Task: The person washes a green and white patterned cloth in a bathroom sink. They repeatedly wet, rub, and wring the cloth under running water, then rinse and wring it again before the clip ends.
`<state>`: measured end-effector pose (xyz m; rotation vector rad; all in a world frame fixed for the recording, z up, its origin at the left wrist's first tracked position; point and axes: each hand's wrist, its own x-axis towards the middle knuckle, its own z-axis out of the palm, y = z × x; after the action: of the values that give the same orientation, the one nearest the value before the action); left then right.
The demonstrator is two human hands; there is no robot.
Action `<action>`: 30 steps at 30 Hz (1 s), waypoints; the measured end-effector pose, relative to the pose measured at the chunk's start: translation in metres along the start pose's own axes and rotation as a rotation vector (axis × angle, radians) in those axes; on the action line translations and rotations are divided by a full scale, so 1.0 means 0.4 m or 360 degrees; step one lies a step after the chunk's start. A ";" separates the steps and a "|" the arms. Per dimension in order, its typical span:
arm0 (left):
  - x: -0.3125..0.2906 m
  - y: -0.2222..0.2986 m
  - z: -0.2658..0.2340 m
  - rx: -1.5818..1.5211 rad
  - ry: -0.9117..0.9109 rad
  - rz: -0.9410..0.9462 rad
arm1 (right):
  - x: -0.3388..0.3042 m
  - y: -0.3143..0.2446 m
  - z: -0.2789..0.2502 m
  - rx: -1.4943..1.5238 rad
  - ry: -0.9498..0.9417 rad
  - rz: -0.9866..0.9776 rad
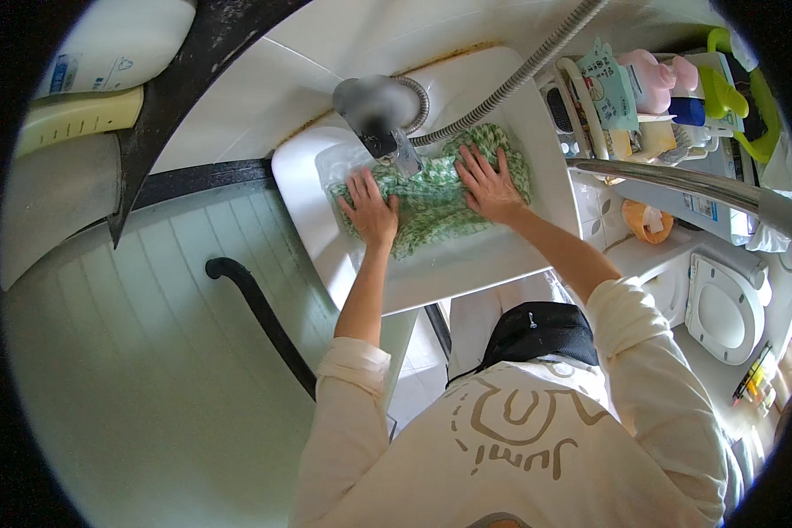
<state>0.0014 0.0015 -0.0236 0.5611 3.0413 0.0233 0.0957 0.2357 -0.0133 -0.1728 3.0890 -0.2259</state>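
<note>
A green and white patterned cloth (440, 204) lies spread in water in the white sink (449, 286). On its left part rests my left hand (371, 209), palm down with the fingers spread. My right hand (491, 183) presses flat on the right part, its fingers also apart. Between the two hands, the tap (378, 119) reaches out over the cloth; its upper part looks blurred. The underside of the cloth and my palms are hidden.
A ribbed metal hose (510, 84) arcs above the sink. Right of it, a shelf holds a pink bottle (649, 81) and other items behind a metal rail (678, 180). A toilet (724, 308) stands at right. A black curved handle (260, 304) is on the glass panel (167, 352) at left.
</note>
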 end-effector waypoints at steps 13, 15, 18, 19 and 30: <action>0.031 0.026 0.004 0.0199 -0.0074 0.0178 | 0.110 -0.010 0.047 0.0069 0.0114 0.0199; 0.060 -0.021 -0.004 0.0109 -0.0229 0.0245 | 0.136 0.021 0.054 0.0024 0.0003 0.0120; 0.076 -0.029 0.016 0.0100 -0.0163 0.0180 | 0.157 0.019 0.061 0.0073 0.0317 0.0181; 0.077 -0.018 0.030 0.0099 -0.0161 0.0090 | 0.162 0.015 0.061 0.0145 0.0293 0.0233; 0.054 -0.005 0.054 -0.0103 0.0151 0.0136 | 0.115 0.002 0.033 0.0022 0.0150 0.0148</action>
<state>-0.0184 0.0076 -0.0461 0.7039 3.0919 0.1551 0.0506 0.2293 -0.0280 -0.0188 3.1776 -0.2588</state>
